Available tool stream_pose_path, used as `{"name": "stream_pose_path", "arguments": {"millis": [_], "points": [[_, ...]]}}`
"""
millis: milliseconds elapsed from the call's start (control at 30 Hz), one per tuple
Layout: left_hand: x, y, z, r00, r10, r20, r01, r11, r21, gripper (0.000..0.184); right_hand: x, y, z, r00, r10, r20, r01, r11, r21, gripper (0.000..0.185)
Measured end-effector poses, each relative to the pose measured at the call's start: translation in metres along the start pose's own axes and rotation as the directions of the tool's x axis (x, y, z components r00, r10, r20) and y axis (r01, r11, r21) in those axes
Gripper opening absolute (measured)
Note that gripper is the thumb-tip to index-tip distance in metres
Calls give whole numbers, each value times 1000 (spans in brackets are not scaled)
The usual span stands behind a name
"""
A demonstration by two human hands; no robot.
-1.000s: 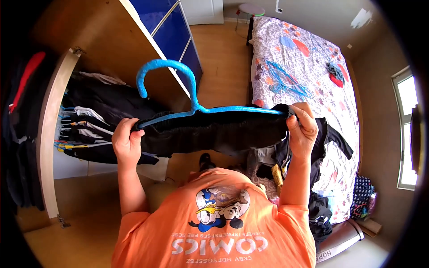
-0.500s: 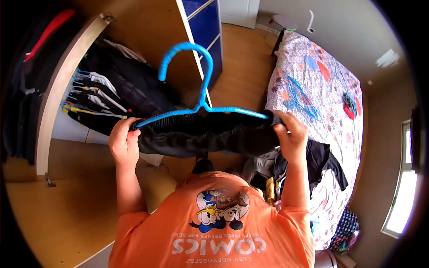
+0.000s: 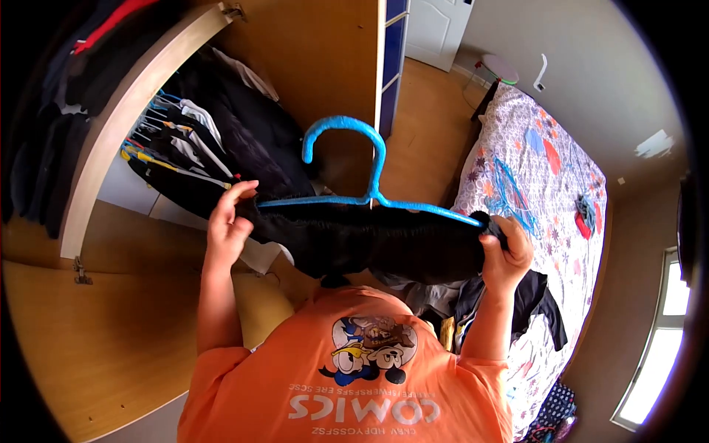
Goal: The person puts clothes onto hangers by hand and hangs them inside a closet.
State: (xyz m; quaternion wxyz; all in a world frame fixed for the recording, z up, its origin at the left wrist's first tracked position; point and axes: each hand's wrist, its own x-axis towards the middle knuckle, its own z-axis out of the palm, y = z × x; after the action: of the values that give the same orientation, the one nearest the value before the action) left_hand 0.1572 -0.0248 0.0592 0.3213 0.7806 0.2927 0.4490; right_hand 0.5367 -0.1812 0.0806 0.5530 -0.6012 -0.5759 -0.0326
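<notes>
A blue clothes hanger [image 3: 375,173], hook upward, is in front of my chest. Its two arms run into the gathered waistband of a black elastic-waist garment [image 3: 369,247], stretched sideways; the lower part is hard to make out. At the garment's left end, my left hand [image 3: 230,225] has its thumb and forefinger apart, close beside the waistband; whether they still touch it is unclear. My right hand [image 3: 508,255] pinches the waistband at the hanger's right tip.
On the left, an open wardrobe [image 3: 136,125] holds several hanging clothes [image 3: 188,144]. To the right, a bed with a patterned cover [image 3: 569,184] bears loose blue hangers [image 3: 511,193] and dark clothes [image 3: 543,306]. A window [image 3: 653,351] is at far right.
The hanger and garment have shifted right and slightly down in view. My left thumb and forefinger have spread from their pinch on the waistband. My right hand still grips its end.
</notes>
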Motion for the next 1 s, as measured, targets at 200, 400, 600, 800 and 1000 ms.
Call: {"name": "stream_pose_path", "arguments": {"millis": [200,400,600,800,1000], "points": [[-12,-10,-22,995,37,-89,-4,939,343,24,11,-20,21,995,-97,0,97,995,-19,34],[-22,-11,-60,987,22,-159,46,911,411,14,20,-29,67,981,81,176,-91,995,50,30],[-38,-33,-91,941,-9,-338,96,966,242,18,33,-52,96,926,61,373,-124,981,148,35],[-64,-42,-121,864,50,-501,117,948,296,26,30,-71,133,807,54,588,-376,814,442,17],[-91,-52,-162,781,-56,-622,344,870,353,21,23,-96,190,585,72,808,-647,642,411,20]]}}
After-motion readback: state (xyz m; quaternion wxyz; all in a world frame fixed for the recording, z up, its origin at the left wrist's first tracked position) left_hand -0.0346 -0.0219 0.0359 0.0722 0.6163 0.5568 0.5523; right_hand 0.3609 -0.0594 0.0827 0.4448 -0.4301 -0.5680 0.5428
